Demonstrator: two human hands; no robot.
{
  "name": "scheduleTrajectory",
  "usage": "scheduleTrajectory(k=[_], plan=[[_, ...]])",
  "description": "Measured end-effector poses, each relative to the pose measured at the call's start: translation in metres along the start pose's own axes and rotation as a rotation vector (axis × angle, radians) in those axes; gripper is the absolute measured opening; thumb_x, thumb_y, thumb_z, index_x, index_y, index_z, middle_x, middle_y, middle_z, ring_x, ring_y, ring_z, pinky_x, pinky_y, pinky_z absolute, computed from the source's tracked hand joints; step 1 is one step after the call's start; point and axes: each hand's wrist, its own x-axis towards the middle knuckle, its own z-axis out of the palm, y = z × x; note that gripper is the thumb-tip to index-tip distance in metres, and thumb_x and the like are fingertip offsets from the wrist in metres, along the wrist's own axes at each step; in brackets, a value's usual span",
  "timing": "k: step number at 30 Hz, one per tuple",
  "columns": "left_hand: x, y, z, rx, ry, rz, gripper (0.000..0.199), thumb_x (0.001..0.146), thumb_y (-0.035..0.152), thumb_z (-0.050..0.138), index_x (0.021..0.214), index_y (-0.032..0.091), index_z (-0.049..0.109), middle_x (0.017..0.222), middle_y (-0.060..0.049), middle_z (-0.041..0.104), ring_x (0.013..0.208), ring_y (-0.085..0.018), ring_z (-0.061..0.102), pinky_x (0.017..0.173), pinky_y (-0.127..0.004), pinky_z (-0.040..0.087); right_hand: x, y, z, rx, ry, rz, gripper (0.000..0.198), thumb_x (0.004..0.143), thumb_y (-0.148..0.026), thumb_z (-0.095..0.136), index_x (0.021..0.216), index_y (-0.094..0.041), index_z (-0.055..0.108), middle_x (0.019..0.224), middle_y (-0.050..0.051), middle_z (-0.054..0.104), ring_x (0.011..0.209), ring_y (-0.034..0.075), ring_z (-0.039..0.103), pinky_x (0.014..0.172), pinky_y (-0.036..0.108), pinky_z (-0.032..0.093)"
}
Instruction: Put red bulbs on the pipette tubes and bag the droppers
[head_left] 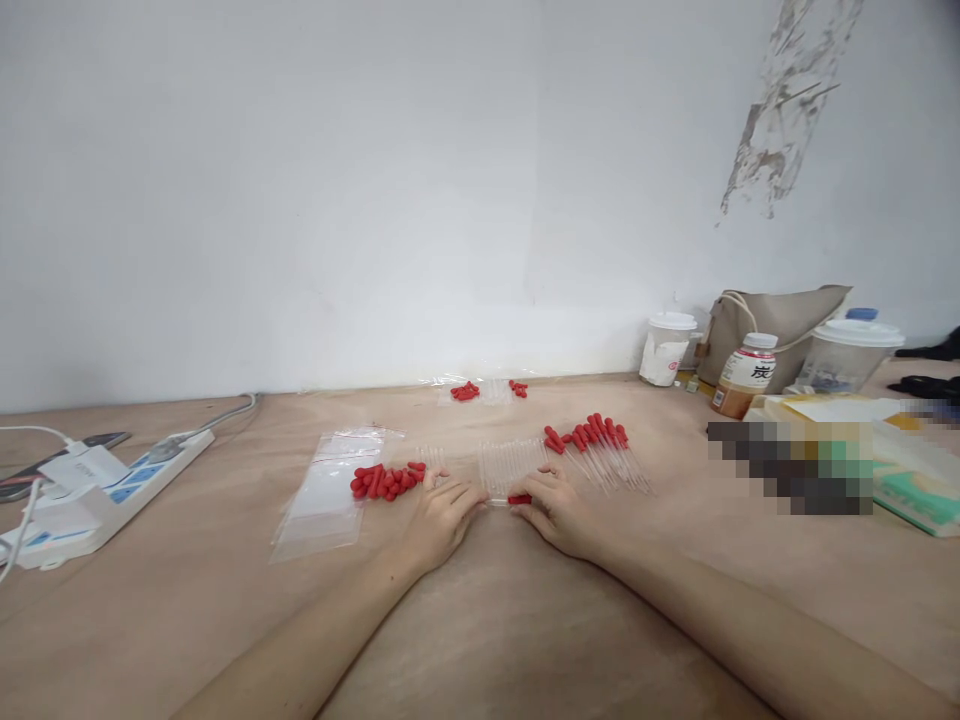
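While both forearms [360, 610] stretch forward over the tabletop [487, 640] and angle inward, the left hand [448, 510] pinches a clear tube [497, 502] and the right hand [555, 508] grips a red bulb [519, 499] in line with it. Just beyond lies a row of loose clear tubes [514, 465]; farther off, plastic bags [495, 392] rest near the wall [420, 200].
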Motion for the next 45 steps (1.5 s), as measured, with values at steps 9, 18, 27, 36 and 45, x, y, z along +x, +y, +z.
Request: scheduleTrajectory(k=[9,18,27,36,45], plan=[[0.001,0.000,-0.002,-0.024,0.002,0.063,0.029,0.088,0.015,0.030,0.093,0.020,0.058,0.077,-0.004,0.066,0.072,-0.015,0.057,0.082,-0.036,0.030,0.002,-0.001,0.000,0.039,0.031,-0.036,0.011,0.081,-0.023,0.049,0.086,-0.021,0.059,0.081,0.002,0.065,0.078,0.013,0.058,0.078,0.031,0.039],[-0.001,-0.003,0.003,-0.071,-0.010,0.077,0.024,0.087,0.014,0.034,0.095,0.019,0.057,0.077,-0.003,0.065,0.070,-0.015,0.056,0.074,-0.032,0.032,0.004,-0.002,-0.003,0.096,0.036,-0.082,0.015,0.084,-0.024,0.045,0.083,-0.021,0.060,0.076,0.002,0.066,0.073,0.014,0.058,0.075,0.032,0.041],[0.000,0.001,0.003,-0.051,-0.018,0.118,0.022,0.087,0.013,0.035,0.095,0.019,0.056,0.075,-0.003,0.065,0.068,-0.015,0.055,0.070,-0.032,0.030,0.002,-0.001,-0.003,0.134,0.044,-0.109,0.014,0.083,-0.022,0.046,0.083,-0.019,0.059,0.074,0.003,0.063,0.073,0.014,0.055,0.073,0.030,0.041],[0.000,0.008,0.003,-0.117,-0.005,0.051,0.019,0.087,0.016,0.038,0.090,0.017,0.056,0.070,-0.002,0.062,0.064,-0.014,0.052,0.069,-0.031,0.030,0.002,-0.002,-0.002,0.063,0.005,-0.124,0.012,0.082,-0.025,0.048,0.083,-0.017,0.057,0.074,0.004,0.060,0.073,0.014,0.052,0.071,0.029,0.040],[0.002,0.010,0.002,-0.161,-0.040,0.032,0.021,0.086,0.015,0.039,0.095,0.019,0.057,0.072,-0.002,0.063,0.065,-0.015,0.052,0.072,-0.032,0.031,0.005,-0.002,0.002,-0.003,-0.084,-0.161,0.016,0.084,-0.024,0.044,0.086,-0.016,0.058,0.074,0.004,0.059,0.075,0.015,0.052,0.072,0.031,0.037]])
